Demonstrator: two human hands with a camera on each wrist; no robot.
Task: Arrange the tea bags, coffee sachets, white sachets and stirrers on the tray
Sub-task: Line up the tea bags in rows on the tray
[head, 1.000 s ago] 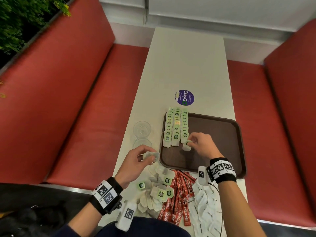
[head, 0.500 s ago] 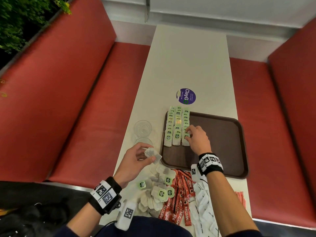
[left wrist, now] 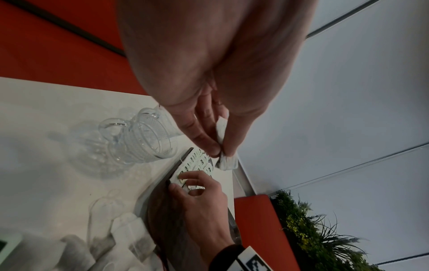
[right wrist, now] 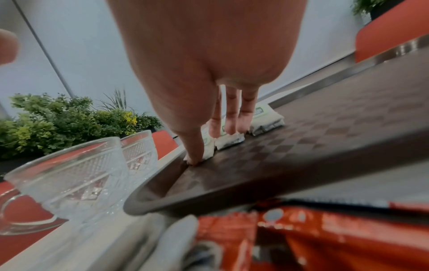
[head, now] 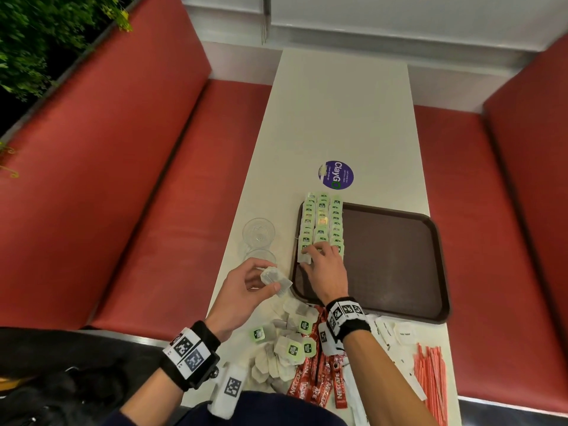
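— From the head view we see the whole long white table (head: 338,118) running between two red benches (head: 123,195), a grey wall beyond it and green plants (head: 46,35) at the far left. What do the wrist views add?

— On the right wrist view we look low across the brown tray (right wrist: 325,139), whose checkered floor the head view does not show, and we see the cut pattern of the two glass cups (right wrist: 76,174) standing just left of it. The left wrist view gives us the pinch from beneath.

— And against a second ago?

— Our right hand (head: 325,269) has shifted from the third row of tea bags (head: 322,222) to the near end of the first two. Its fingers (right wrist: 232,117) are now straight, pressing down on the nearest bags, the thumb touching the tray floor by the rim. The three rows fill the tray's left side.

— The left hand (head: 242,293)?

— It still hovers over the table edge beside the tray, thumb and fingers pinching one tea bag (left wrist: 226,161).

— The rest of the supplies?

— On the table near us: loose tea bags (head: 285,348), red coffee sachets (head: 316,385), white sachets (head: 399,333) and orange stirrers (head: 430,376). A round purple sticker (head: 336,175) lies beyond the tray.
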